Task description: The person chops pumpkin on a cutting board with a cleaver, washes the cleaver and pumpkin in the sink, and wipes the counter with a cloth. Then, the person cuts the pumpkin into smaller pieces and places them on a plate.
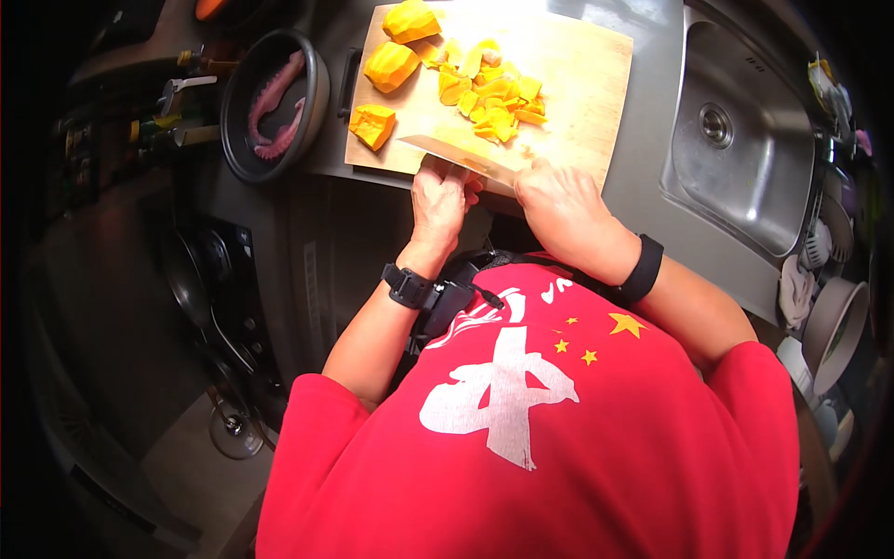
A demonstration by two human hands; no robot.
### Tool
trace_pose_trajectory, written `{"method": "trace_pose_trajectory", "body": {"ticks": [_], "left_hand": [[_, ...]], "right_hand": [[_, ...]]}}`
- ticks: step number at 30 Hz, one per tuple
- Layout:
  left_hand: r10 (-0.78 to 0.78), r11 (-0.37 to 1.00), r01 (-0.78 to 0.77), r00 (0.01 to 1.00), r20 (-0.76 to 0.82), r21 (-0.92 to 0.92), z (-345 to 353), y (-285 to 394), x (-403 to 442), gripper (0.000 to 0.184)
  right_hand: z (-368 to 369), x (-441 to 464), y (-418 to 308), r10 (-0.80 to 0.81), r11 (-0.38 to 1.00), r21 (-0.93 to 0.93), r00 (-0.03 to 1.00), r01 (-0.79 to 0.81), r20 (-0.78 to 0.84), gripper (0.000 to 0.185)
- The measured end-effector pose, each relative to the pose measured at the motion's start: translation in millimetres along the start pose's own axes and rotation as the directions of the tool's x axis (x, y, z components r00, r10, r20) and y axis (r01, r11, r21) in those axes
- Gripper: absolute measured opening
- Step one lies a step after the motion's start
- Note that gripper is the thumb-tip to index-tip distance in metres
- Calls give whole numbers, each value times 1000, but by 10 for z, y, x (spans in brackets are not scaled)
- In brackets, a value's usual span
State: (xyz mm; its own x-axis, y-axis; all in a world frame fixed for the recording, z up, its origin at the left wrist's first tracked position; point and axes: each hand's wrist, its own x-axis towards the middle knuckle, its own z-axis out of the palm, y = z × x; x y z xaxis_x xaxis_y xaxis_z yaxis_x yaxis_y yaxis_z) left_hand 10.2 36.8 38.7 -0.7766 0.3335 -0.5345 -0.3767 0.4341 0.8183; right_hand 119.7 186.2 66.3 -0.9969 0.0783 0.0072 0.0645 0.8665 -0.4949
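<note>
Where the table (646, 112) extends to the right, it carries a recessed sink (745, 112). The cutting board (577, 102) lies left of the sink, apart from it. A dark bowl (316, 70) stands just beyond the board's left edge; it contains pink strips (279, 88).

The right hand (563, 200) is at the board's near edge, toward the right. Its fingers are closed on the knife (466, 160). The left hand (438, 200) is at the same edge, farther left. Its fingers are partly hidden at the blade; whether they grip anything cannot be told. The blade points left, across the near edge, with the left hand directly beside it.

Three orange blocks are located along the left side of the board: one at the far left corner (410, 20), one below it (391, 65), one toward the near left corner (372, 126). Thin orange pieces (498, 98) form a loose pile near the middle.

Step in hand, as judged: handling the blade at the near edge. Any blade movement calls for left-hand clearance. Obstructions: the loose pile restricts working area; glare obscures the board's far edge.
</note>
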Motion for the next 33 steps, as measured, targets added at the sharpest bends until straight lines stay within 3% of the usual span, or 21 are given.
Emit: {"method": "trace_pose_trajectory", "body": {"ticks": [2, 4, 5, 8, 10, 11, 12, 14, 17, 18, 20, 24, 26, 27, 28, 29, 30, 32, 33], "left_hand": [[3, 1000, -3, 1000, -2, -12, -13, -21, 29, 21], [31, 999, -31, 1000, -4, -12, 0, -53, 57, 24], [33, 999, -33, 999, -3, -13, 7, -58, 53, 24], [15, 1000, -14, 999, -37, 19, -35, -67, 55, 32], [14, 985, 13, 988, 154, -171, -154, -128, 78, 41], [17, 958, 47, 975, 220, -282, -218, -203, 115, 44], [26, 943, 71, 958, 285, -324, -277, -182, 109, 47], [61, 908, 59, 961, 270, -414, -356, -114, 32, 51], [25, 931, 63, 971, 237, -358, -479, 0, -11, 49], [28, 931, 58, 973, 229, -359, -530, -23, 5, 49], [46, 960, 15, 977, 210, -279, -629, -68, 94, 45], [163, 984, -156, 984, 75, -91, -727, -44, 168, 39], [264, 961, -263, 965, -2, -89, -762, 15, 225, 35], [344, 933, -329, 935, -91, 147, -791, 87, 238, 33], [437, 856, -355, 886, -158, 376, -813, 157, 271, 32], [609, 751, -484, 770, -189, 449, -842, 137, 360, 32], [688, 658, -500, 703, -180, 563, -832, 288, 357, 34], [859, 400, -532, 502, -103, 747, -859, 407, 467, 34], [862, 393, -519, 494, -109, 759, -846, 423, 534, 32]], "right_hand": [[35, 55, 10, -21, 999, 35, 1000, 21, -18, 13], [113, 120, 10, -106, 993, 31, 974, 114, -199, 13], [159, 168, 16, -106, 993, 28, 974, 113, -201, 13], [186, 382, 47, -70, 997, 37, 991, 75, -118, 16], [44, 516, 104, 113, 992, 32, 971, -122, 212, 18], [205, 531, 343, 89, 990, 97, 984, -104, 152, 19], [124, 611, 525, 167, 917, 271, 897, -294, 408, 18], [187, 469, 784, 176, 834, 457, 934, -310, 311, 23], [-168, 251, 721, 319, 614, 591, 849, -523, 421, 27], [-173, 192, 721, 311, 617, 593, 852, -517, 421, 27], [-183, 123, 745, 337, 587, 679, 896, -440, 289, 22], [-299, 66, 655, 329, 603, 673, 902, -428, 278, 22], [-277, 36, 628, 363, 559, 705, 894, -435, 264, 22], [-263, 15, 617, 372, 596, 694, 905, -403, 206, 22], [-265, -5, 613, 381, 633, 679, 913, -372, 144, 21], [-287, 2, 581, 392, 701, 619, 916, -354, 81, 21], [-227, 25, 621, 301, 845, 483, 951, -229, -76, 20], [-230, 36, 672, 340, 891, 346, 937, -293, -82, 14], [-237, 63, 672, 339, 894, 341, 937, -291, -89, 14]]}}
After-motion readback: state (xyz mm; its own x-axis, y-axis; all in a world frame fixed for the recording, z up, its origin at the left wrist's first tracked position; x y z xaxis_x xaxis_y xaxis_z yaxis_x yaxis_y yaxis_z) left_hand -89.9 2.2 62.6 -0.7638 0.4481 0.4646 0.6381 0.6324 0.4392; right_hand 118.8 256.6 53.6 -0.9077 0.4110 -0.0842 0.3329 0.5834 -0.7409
